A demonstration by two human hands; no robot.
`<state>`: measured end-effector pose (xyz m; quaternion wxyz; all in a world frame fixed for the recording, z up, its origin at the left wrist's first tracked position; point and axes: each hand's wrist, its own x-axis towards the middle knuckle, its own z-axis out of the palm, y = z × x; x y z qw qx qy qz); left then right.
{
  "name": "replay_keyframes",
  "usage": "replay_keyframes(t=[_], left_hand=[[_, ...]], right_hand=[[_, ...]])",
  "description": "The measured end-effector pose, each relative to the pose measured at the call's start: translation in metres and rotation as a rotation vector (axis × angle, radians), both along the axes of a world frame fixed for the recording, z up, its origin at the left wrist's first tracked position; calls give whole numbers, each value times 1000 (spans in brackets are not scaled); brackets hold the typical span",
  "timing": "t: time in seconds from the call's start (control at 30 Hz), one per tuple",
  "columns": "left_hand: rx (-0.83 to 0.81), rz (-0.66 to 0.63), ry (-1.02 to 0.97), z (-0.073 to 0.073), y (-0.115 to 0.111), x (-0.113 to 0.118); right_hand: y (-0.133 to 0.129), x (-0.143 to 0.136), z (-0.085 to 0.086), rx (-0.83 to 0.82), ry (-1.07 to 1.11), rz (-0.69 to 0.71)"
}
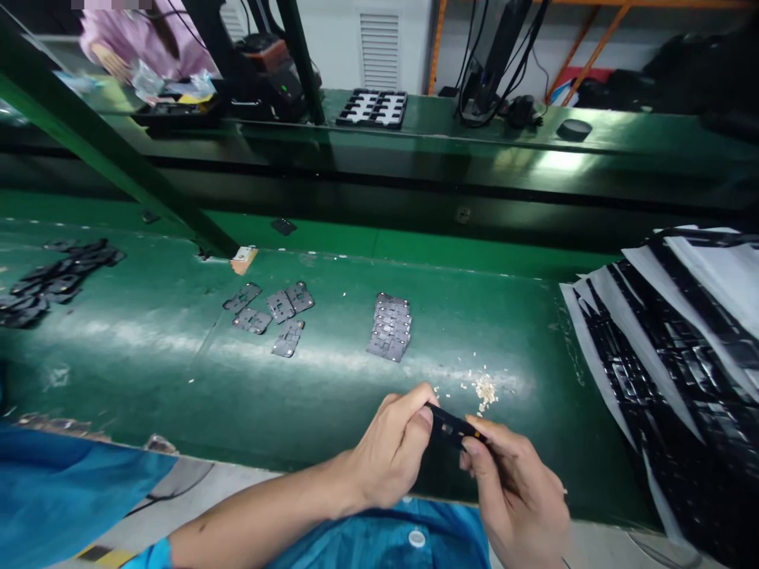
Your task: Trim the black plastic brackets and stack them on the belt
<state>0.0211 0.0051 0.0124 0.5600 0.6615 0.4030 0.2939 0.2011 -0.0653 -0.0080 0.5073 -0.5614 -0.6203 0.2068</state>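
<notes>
Between my two hands, above the front edge of the green bench, is a small flat black plastic part. My left hand pinches its left end between thumb and fingers. The right end is gripped by my right hand, close to a small orange spot on the part. Just beyond my hands lies a little heap of tiny pale pieces, with some scattered around it. Farther up the bench, an overlapping row of similar black parts rests flat. Several loose black parts lie to the left of that row.
A larger pile of black parts lies at far left. Layered white sheets with black pieces cover the right side. A green post slants down to the bench. Behind, a person in pink works near a compartmented tray.
</notes>
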Motion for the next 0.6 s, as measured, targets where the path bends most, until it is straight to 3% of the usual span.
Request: replay_keyframes(t=[0.6], left_hand=[[-86,-82,-21,3,6,3]], right_hand=[[1,-2,-5,-106,73,-94]])
